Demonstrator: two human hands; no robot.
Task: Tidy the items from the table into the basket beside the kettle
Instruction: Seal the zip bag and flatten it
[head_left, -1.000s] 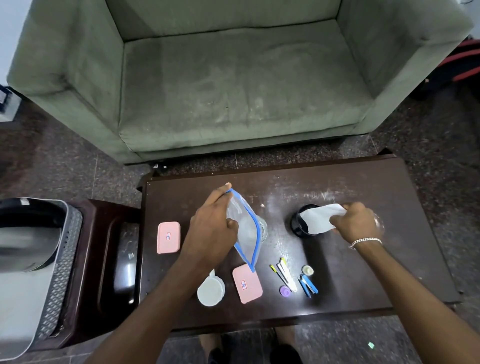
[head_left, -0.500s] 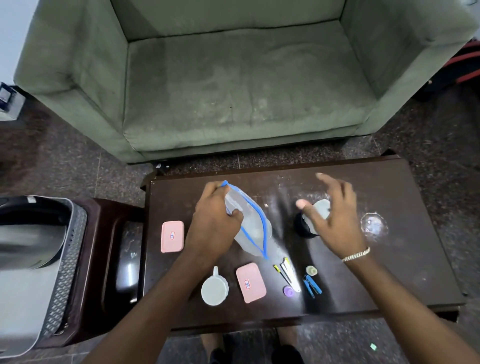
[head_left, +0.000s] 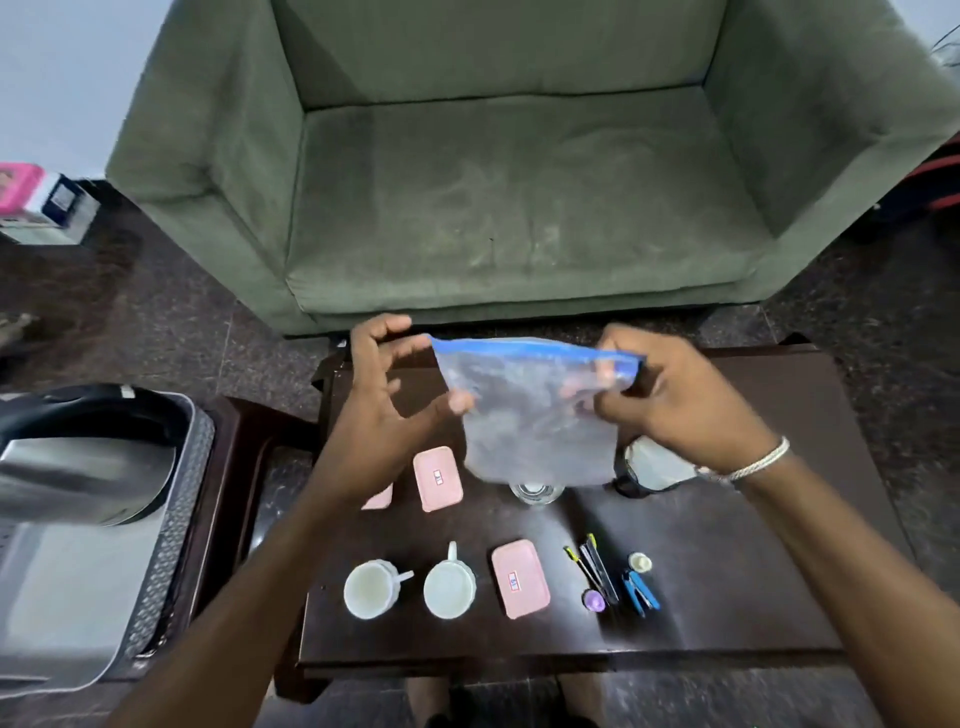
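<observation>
Fingers of the right hand (head_left: 680, 400) pinch the blue-zippered corner of the clear bag (head_left: 530, 410), held above the table (head_left: 753, 587). The left hand (head_left: 384, 410) is spread, its thumb seemingly touching the bag's edge. The basket (head_left: 171, 525) sits left, apart.

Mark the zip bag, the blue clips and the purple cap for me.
zip bag (head_left: 530, 415): head view, middle of its clear panel.
blue clips (head_left: 641, 595): head view, centre of the pair.
purple cap (head_left: 594, 601): head view, its top face.
</observation>
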